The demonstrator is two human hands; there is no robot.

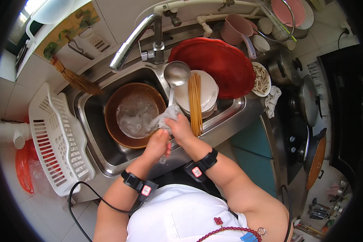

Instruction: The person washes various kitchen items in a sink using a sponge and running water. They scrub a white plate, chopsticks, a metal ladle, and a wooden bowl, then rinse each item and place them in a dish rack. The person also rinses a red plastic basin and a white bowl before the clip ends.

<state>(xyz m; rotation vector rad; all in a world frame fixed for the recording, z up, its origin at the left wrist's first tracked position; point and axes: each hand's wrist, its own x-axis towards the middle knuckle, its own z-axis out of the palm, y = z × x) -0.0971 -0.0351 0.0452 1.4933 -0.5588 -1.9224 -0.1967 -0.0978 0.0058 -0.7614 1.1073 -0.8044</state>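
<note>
A metal ladle [177, 74] points bowl-up, away from me, over the divider of the steel sink. Its handle runs down into a wet grey cloth [166, 118], which my right hand [181, 128] grips around it. My left hand [158, 145] is closed on the handle's lower part, and a pale end shows below the fingers. Just left of the cloth, a brown basin [112, 127] with cloudy, sudsy water stands in the left sink bowl. Stacked white plates [181, 96] lie to the right, with a bundle of wooden chopsticks [195, 103] across them.
A chrome faucet [133, 45] arches behind the basin. A large red tray [211, 66] leans behind the plates. The white plastic rack [60, 142] stands at left. At right are a bowl of pale food strips [261, 79], a crumpled cloth [272, 101] and a lidded pan [309, 99].
</note>
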